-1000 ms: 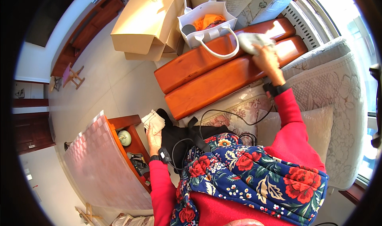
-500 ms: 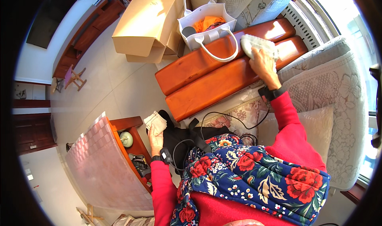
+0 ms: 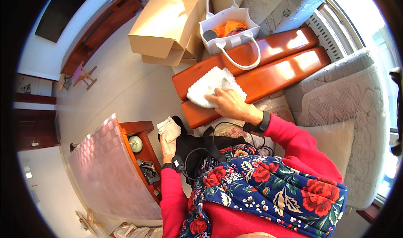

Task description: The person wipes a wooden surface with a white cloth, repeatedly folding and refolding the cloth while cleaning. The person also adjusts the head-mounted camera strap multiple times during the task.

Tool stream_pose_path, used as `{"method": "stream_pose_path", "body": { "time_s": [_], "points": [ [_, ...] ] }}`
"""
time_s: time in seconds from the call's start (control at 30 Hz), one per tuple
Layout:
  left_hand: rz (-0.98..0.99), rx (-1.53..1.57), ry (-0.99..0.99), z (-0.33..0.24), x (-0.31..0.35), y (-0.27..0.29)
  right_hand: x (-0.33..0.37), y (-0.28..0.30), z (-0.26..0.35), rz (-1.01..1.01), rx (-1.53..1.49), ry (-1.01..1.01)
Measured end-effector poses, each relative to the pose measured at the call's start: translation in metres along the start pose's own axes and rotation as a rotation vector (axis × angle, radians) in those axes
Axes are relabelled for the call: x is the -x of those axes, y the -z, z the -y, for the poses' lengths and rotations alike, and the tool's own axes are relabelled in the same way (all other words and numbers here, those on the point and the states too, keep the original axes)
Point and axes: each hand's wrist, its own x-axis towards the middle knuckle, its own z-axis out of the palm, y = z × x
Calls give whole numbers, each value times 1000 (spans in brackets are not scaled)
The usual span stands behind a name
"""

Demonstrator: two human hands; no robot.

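A white cloth with a scalloped edge is spread over the left end of two glossy orange-brown wooden armrests. My right hand presses on it from the near side, its fingers bent into the fabric. Lower left, a folded cream cloth stands up from my left hand, which grips its lower end above my lap. The left hand is well apart from the wooden armrests.
A white tote bag with orange fabric inside rests against the far armrest. Beside it stands a large cardboard box. A table with a checked cover is at left. Sofa cushions lie at right, and a black cable crosses the seat.
My right hand has slid the white cloth from the right end of the armrests to their left end. My left hand still holds the cream cloth; the view has shifted slightly.
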Motion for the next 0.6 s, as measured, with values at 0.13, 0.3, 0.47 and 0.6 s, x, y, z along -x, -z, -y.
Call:
{"method": "stream_pose_path", "body": {
  "time_s": [0.13,0.3,0.47,0.6],
  "points": [
    [-20,10,33,-1,0,-1,4,3,11,71,-41,79],
    [-27,-1,28,0,2,-2,18,22,-23,110,-31,-76],
    [19,3,29,-1,2,-1,31,68,-92,-54,248,-481],
    [43,30,31,-1,3,-5,40,81,-120,-240,359,-642]
  ]
}}
